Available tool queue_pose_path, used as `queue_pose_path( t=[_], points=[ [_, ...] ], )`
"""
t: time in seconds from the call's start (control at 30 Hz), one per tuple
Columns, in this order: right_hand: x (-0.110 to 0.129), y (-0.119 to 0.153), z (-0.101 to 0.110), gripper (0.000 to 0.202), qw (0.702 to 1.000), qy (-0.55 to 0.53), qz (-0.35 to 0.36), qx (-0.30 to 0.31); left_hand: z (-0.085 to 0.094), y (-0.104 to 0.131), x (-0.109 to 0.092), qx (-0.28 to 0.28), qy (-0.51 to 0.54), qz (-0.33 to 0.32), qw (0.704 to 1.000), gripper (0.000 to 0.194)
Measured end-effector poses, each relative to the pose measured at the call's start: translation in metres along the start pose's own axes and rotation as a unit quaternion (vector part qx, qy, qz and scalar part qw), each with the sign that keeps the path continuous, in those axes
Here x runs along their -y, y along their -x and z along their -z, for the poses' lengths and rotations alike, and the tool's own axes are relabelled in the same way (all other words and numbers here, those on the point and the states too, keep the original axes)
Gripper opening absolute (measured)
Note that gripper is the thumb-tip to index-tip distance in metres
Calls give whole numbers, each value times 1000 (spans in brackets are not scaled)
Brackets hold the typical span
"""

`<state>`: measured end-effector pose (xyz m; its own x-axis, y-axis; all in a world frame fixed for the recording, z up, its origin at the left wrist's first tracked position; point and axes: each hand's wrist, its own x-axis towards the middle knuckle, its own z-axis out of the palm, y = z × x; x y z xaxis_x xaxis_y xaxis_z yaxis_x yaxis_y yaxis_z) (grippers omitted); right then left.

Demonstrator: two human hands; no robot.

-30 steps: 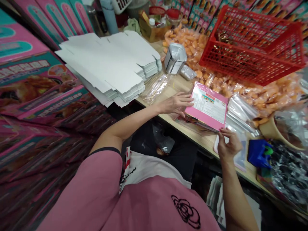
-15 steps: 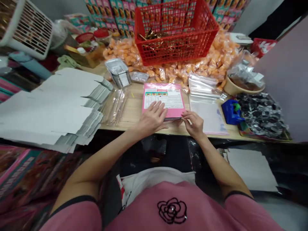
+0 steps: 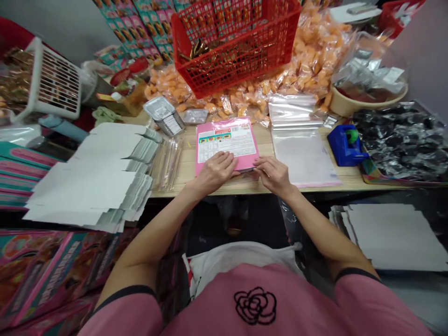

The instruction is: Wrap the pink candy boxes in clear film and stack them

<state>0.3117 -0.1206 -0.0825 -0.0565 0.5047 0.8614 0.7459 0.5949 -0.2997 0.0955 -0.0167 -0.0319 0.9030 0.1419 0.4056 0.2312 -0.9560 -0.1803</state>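
Note:
A pink box (image 3: 247,162) with a white printed label lies flat on the wooden table in front of me. My left hand (image 3: 217,171) rests over its front left part, fingers close together on top and thumb along the front edge. At the front right corner, my right hand (image 3: 273,174) pinches the box edge between thumb and fingertips. Right of the box lies a stack of clear plastic bags (image 3: 301,158). Long thin clear-wrapped sticks (image 3: 168,163) are to its left. Behind it stand stacked foil trays (image 3: 164,115).
Flat white cartons (image 3: 84,179) are piled at left. A red basket (image 3: 238,70) stands among orange wrapped pieces (image 3: 308,60) at the back. On the right are a blue tape dispenser (image 3: 345,151), black wrapped items (image 3: 402,144) and a beige bowl (image 3: 350,103).
The view has shifted. My left hand's spread fingers have drawn together and moved toward the box's front edge. My right hand stays at the front right corner.

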Motion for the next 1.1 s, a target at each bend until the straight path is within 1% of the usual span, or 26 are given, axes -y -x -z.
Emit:
queue_pose_path(
  t=[0.07, 0.13, 0.23, 0.3, 0.37, 0.43, 0.5, 0.57, 0.7, 0.8, 0.9, 0.97, 1.0, 1.03, 1.07, 1.1],
  points=[
    [-1, 1, -1, 9, 1000, 0, -2, -7, -2, 0, 0, -7, 18, 10, 1000, 37],
    [-2, 2, -2, 11, 1000, -10, -20, -2, -4, 1, 0, -7, 48, 27, 998, 36],
    [-3, 3, -1, 13, 996, -31, -82, 12, -5, 2, -1, 5, 78, 44, 996, 36],
    [-5, 3, 0, 12, 989, -52, -137, -11, -4, 2, -1, 12, 91, 50, 995, 37],
    [-10, 2, 1, 24, 978, -100, -181, -33, -4, 2, 0, 14, 100, 52, 993, 37],
    [-16, 1, 0, 31, 962, -178, -206, -23, -3, 1, 0, 15, 103, 50, 993, 37],
    [-24, -1, -1, 32, 943, -250, -221, -5, -2, 0, 1, 17, 99, 46, 994, 36],
    [-31, -2, -1, 32, 926, -293, -238, 0, 0, 0, 2, 18, 92, 43, 995, 35],
    [-39, -3, 0, 28, 902, -348, -256, 10, 0, -1, 3, 8, 66, 25, 997, 33],
    [-38, -5, 3, 24, 889, -371, -269, 14, 0, -3, 5, -8, 100, 35, 994, 31],
    [-35, -6, 6, 22, 876, -380, -297, 20, 8, -2, 11, 1, 195, 94, 976, 35],
    [-35, -3, 8, 22, 863, -390, -321, 15, 18, 4, 21, 1, 262, 177, 949, 42],
    [-36, 0, 9, 25, 853, -394, -341, 4, 24, 9, 27, -17, 284, 233, 930, 47],
    [-39, 3, 8, 30, 840, -396, -370, -8, 28, 17, 34, -48, 296, 297, 906, 53],
    [-44, 5, 7, 37, 825, -392, -406, -18, 31, 25, 41, -85, 303, 365, 876, 57],
    [-49, 7, 4, 44, 811, -382, -443, -20, 31, 34, 48, -119, 311, 433, 838, 60]
  ],
)
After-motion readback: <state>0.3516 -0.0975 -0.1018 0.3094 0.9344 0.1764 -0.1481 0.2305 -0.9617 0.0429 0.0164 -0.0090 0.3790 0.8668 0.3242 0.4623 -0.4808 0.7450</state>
